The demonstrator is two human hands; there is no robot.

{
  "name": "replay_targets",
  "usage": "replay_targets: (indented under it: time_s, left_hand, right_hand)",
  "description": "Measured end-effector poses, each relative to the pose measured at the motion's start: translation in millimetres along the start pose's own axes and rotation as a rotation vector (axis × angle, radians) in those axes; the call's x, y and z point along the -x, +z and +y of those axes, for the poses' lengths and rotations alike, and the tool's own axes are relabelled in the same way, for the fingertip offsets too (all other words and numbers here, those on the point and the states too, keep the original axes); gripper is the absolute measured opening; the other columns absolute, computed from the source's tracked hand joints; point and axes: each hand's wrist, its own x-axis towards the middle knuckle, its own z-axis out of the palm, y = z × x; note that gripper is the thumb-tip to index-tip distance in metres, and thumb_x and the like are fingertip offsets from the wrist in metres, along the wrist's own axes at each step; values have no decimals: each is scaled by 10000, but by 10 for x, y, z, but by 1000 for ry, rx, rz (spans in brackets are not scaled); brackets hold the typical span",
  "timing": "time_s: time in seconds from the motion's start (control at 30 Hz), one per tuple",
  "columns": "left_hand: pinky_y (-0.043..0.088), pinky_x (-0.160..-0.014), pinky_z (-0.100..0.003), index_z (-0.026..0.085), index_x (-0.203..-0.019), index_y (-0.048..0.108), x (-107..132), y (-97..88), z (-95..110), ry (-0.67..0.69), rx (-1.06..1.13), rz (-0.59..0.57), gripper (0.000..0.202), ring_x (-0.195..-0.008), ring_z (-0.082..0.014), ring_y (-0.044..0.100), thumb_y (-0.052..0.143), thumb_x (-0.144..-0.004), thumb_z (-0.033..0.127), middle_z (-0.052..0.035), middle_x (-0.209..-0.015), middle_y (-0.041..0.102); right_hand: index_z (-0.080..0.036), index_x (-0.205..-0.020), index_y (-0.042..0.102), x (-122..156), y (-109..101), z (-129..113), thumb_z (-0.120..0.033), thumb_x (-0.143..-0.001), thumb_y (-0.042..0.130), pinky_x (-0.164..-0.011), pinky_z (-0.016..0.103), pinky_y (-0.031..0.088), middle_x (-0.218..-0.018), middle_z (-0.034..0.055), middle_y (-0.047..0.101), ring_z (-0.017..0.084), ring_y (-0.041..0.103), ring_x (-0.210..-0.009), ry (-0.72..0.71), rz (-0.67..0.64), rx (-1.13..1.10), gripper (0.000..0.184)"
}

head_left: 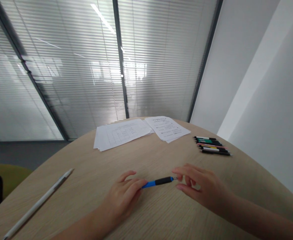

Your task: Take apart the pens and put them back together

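Observation:
A blue pen (151, 184) with a black grip lies level between my hands, its metal tip toward the right. My left hand (124, 196) is closed around the blue rear end, thumb and fingers pinching it, with one finger raised. Just past the tip is my right hand (201, 183), fingers curved and apart with a gap between thumb and forefinger. Its middle fingers come very close to the tip; whether they touch it I cannot tell.
Several pens (211, 146) lie in a row on the right of the round wooden table (86, 176). Printed sheets (121, 133) and more papers (167, 128) rest at the far edge. A long white rod (39, 205) lies at left, near a green chair (10, 171).

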Motion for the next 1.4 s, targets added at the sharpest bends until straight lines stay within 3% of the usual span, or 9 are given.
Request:
replay_targets:
  time_s: [0.3, 0.4, 0.53, 0.67, 0.9, 1.07, 1.2, 1.4]
  left_hand:
    - [444, -828, -351, 196, -1021, 440, 71, 70, -46, -83, 46, -10, 222, -664, -127, 632, 351, -829, 129, -7, -770, 671]
    - [466, -790, -345, 205, -1014, 438, 82, 84, -78, -193, 86, -23, 212, -676, -145, 628, 364, -823, 152, -10, -741, 664]
    - [495, -708, -320, 211, -980, 465, 56, 77, -107, -323, 150, -14, 184, -710, -160, 616, 391, -814, 181, -23, -763, 654]
    - [494, -701, -314, 210, -960, 471, 40, 69, -104, -322, 177, -33, 171, -690, -148, 616, 399, -810, 170, -18, -772, 652]
    - [466, -780, -354, 207, -1011, 437, 99, 96, -107, -241, 99, -71, 213, -695, -157, 623, 378, -813, 157, -8, -756, 656]
    - [463, -781, -350, 194, -1014, 432, 73, 79, -87, -174, 52, -107, 214, -718, -155, 620, 360, -820, 138, -12, -759, 654]
    - [446, -796, -378, 185, -1017, 422, 74, 84, -72, -141, 51, -115, 206, -700, -149, 620, 338, -834, 145, -21, -782, 658]
    - [425, -810, -390, 184, -1023, 418, 80, 111, -66, -127, 77, -118, 212, -670, -133, 621, 313, -844, 142, -18, -783, 662]
  right_hand:
    - [-177, -918, 561, -55, -57, 78, -106, -735, 457, -502, 197, 420, -747, 14, 590, 80, 509, -498, 61, -58, 45, 222]
    - [-184, -952, 560, -58, -75, 221, -115, -713, 494, -559, 235, 441, -860, 34, 593, 101, 539, -552, 141, -168, 129, 257]
    - [-190, -1002, 559, -31, 5, 422, -121, -697, 520, -669, 279, 449, -973, 70, 576, 168, 584, -767, 178, -323, 219, 316]
    - [-182, -962, 573, -18, 145, 528, -87, -684, 515, -626, 251, 446, -903, 55, 590, 145, 590, -690, 194, -390, 226, 299]
    - [-167, -734, 591, -55, 164, 541, -91, -690, 512, -526, 218, 410, -627, 0, 585, 119, 543, -557, 220, -271, 90, 118]
    - [-155, -775, 568, -109, 9, 410, -230, -713, 512, -434, 199, 397, -519, -30, 522, 98, 512, -454, 458, -66, -262, 112]
    - [-156, -759, 558, -111, 0, 290, -292, -672, 539, -382, 184, 376, -467, -58, 470, 79, 472, -379, 540, -52, -505, 163]
    - [-169, -745, 593, -66, 75, 249, -291, -653, 567, -389, 173, 354, -446, -52, 472, 74, 463, -380, 542, -82, -538, 155]
